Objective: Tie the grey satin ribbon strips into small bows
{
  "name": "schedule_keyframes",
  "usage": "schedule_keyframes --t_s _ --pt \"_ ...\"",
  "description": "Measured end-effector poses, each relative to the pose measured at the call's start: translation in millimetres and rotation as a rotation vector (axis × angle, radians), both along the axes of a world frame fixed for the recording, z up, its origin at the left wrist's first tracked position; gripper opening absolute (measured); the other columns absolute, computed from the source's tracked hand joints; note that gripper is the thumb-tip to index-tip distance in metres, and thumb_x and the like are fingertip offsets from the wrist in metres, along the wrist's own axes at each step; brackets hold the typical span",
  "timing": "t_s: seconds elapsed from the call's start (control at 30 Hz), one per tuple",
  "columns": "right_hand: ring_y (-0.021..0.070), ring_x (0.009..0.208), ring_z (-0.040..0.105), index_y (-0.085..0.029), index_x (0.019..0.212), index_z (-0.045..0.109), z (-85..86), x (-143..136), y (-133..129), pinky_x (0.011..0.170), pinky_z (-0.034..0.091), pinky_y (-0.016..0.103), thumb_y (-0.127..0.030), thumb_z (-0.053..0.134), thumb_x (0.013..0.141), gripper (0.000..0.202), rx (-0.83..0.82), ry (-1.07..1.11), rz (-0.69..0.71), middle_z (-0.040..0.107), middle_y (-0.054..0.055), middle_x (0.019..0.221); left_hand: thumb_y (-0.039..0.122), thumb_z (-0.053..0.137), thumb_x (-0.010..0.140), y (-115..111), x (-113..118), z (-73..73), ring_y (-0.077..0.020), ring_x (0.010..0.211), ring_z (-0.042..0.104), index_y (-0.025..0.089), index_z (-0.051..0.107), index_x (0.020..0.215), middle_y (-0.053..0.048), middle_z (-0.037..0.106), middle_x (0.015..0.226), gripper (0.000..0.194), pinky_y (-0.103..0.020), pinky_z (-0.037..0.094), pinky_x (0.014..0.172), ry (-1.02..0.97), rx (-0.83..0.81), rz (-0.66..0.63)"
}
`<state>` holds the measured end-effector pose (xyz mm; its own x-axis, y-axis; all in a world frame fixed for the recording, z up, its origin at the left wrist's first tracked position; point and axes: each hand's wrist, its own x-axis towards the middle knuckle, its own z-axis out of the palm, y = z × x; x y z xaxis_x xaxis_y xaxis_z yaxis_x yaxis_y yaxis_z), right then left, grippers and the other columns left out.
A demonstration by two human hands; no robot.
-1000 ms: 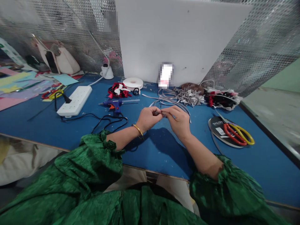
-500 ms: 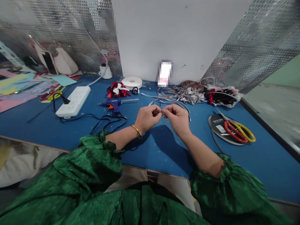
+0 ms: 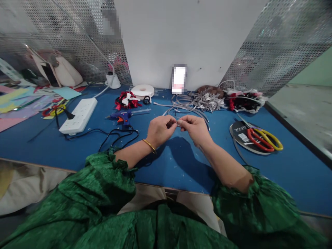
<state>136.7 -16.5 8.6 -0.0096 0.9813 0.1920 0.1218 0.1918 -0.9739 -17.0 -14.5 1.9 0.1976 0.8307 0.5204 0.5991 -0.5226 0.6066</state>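
Observation:
Over the middle of the blue table, my left hand (image 3: 161, 130) and my right hand (image 3: 195, 128) meet at the fingertips. Both are closed in a pinch on a small piece of grey ribbon (image 3: 177, 123), mostly covered by the fingers. Just behind the hands lie loose grey ribbon strips (image 3: 183, 103), beside a heap of small grey ribbon bows (image 3: 209, 102). A blue glue gun (image 3: 123, 117) rests to the left of my left hand. Right of my right hand, scissors with red and yellow handles (image 3: 264, 139) lie on a black ribbon spool (image 3: 240, 130).
A white power strip (image 3: 80, 116) and black cable lie at left, near coloured paper sheets (image 3: 19, 98). Red, black and white bows (image 3: 127, 100) sit by a white ribbon roll (image 3: 142, 90). A lit phone (image 3: 178, 79) leans on the white board. More bows (image 3: 245, 100) lie at back right.
The view has shifted slightly, so the table things appear a little further left. Both hands stay pinched together, with the fingertips slightly readjusted and the ribbon piece less visible.

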Motion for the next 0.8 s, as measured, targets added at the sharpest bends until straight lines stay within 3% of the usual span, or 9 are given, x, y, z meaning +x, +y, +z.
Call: schedule_keyframes --t_s 0.23,0.43,0.6,0.8 --pt "0.0068 0.05 0.048 -0.016 0.063 0.065 2.9 6.7 3.3 0.049 0.04 0.022 -0.038 0.086 0.052 0.033 -0.37 0.298 0.12 0.06 -0.001 0.059 0.028 0.059 0.081 -0.1 -0.6 1.3 -0.0154 0.071 0.057 0.021 0.069 0.083 -0.003 0.067 0.074 0.012 -0.027 0.037 0.071 0.042 0.046 -0.019" --pt "0.0044 0.048 0.048 -0.015 0.062 0.062 5.1 7.6 2.5 0.049 0.043 0.02 -0.036 0.091 0.044 0.04 -0.471 0.381 0.153 0.059 -0.002 0.059 0.026 0.059 0.079 1.0 -0.9 3.2 -0.0132 0.068 0.056 0.02 0.068 0.082 -0.002 0.068 0.074 0.012 -0.025 0.038 0.067 0.038 -0.026 -0.05" --pt "0.0061 0.048 0.048 -0.016 0.064 0.062 2.7 6.3 3.6 0.049 0.04 0.021 -0.033 0.087 0.05 0.033 -0.343 0.354 0.126 0.059 -0.003 0.057 0.027 0.06 0.077 2.5 -0.3 5.3 -0.0109 0.063 0.054 0.017 0.067 0.076 -0.002 0.066 0.07 0.012 -0.024 0.038 0.063 -0.098 -0.171 -0.113" --pt "0.0089 0.055 0.054 -0.017 0.075 0.067 2.7 4.9 4.3 0.057 0.044 0.024 -0.026 0.078 0.064 0.018 -0.063 0.232 0.092 0.064 -0.002 0.063 0.029 0.07 0.068 6.7 -0.1 11.6 -0.0084 0.056 0.05 0.013 0.063 0.071 0.001 0.058 0.062 0.018 -0.023 0.04 0.059 -0.469 -0.624 -0.316"
